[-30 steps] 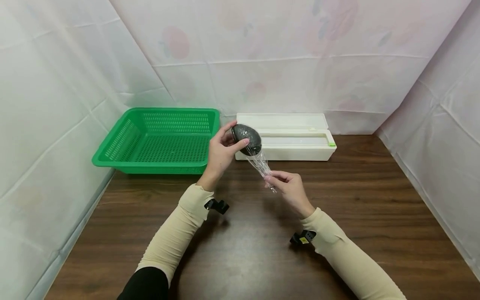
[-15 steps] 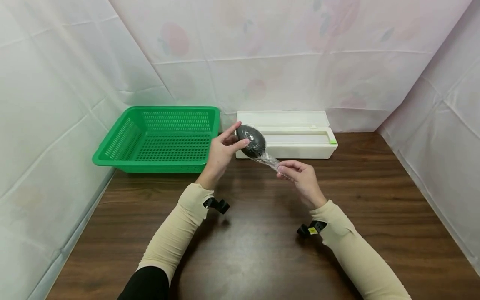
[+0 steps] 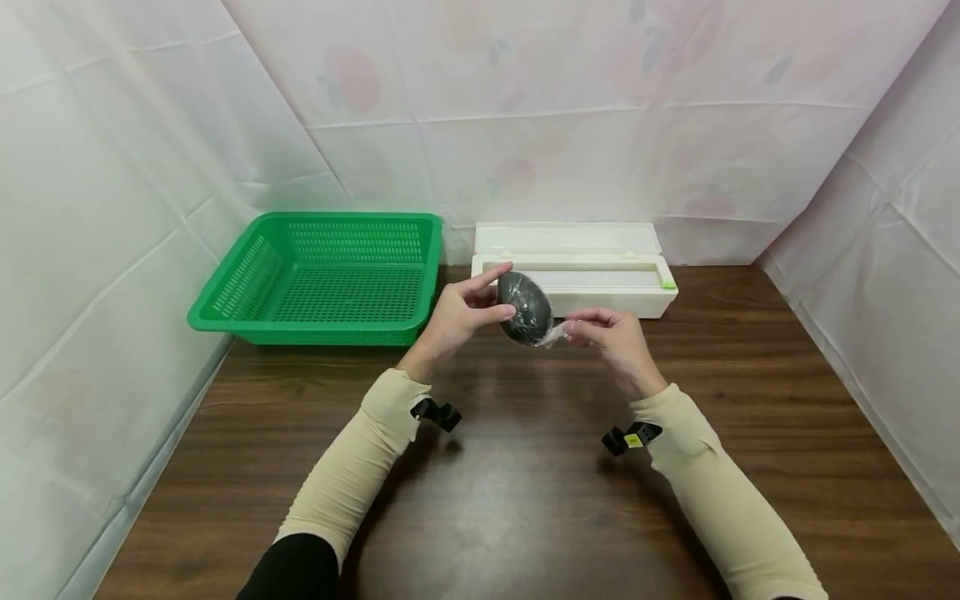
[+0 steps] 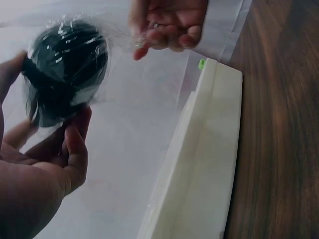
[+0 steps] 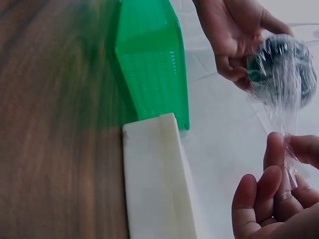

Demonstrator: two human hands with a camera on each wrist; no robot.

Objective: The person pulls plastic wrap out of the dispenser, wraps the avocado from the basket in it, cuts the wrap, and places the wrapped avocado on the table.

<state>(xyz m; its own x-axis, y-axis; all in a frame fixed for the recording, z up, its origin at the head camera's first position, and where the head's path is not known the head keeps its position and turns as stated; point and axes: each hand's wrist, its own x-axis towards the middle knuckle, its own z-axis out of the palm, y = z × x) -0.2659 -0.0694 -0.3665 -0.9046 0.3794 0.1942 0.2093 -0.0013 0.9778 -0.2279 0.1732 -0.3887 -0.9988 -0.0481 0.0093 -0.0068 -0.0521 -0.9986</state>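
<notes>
A dark, domed, bowl-like thing (image 3: 525,307) in clear cling film is held up above the table. My left hand (image 3: 459,317) grips it from the left, thumb on the near side and index finger along the upper edge. The film over it is shiny and creased in the left wrist view. On its right the film gathers into a twisted tail (image 5: 284,117). My right hand (image 3: 613,340) pinches that tail between thumb and fingers, close to the dark thing. The left palm partly hides the thing's far side.
A green plastic basket (image 3: 315,337) stands at the back left. Behind the hands is a white cling film dispenser (image 3: 615,302), its lid (image 3: 566,238) raised, with a small green piece (image 3: 667,285) at its right end. Pale patterned sheets surround the brown wooden table (image 3: 480,517).
Both hands have shifted right, the left also nearer the body and the right a little farther away. The wrapped thing has turned, and its film tail shows shorter, swung from downward to rightward.
</notes>
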